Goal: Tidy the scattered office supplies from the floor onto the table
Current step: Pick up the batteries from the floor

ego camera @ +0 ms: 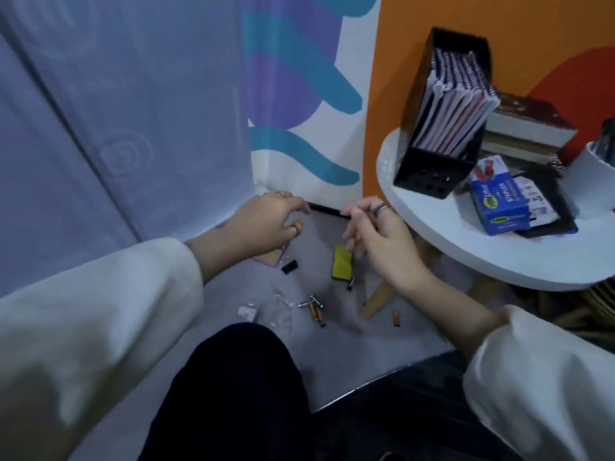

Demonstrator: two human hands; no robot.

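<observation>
Office supplies lie scattered on the floor (206,314), a black pen (324,208) held between two hands.

Head view: the left hand (266,227) and the right hand (372,237) each pinch one end of the pen above the floor. Below them lie a yellow sticky-note pad (342,262), a black binder clip (289,266), batteries (316,311) and paper clips (283,299). The round white surface (466,247) at the right carries a blue stapler box (499,201) and a black file holder (442,128).
</observation>
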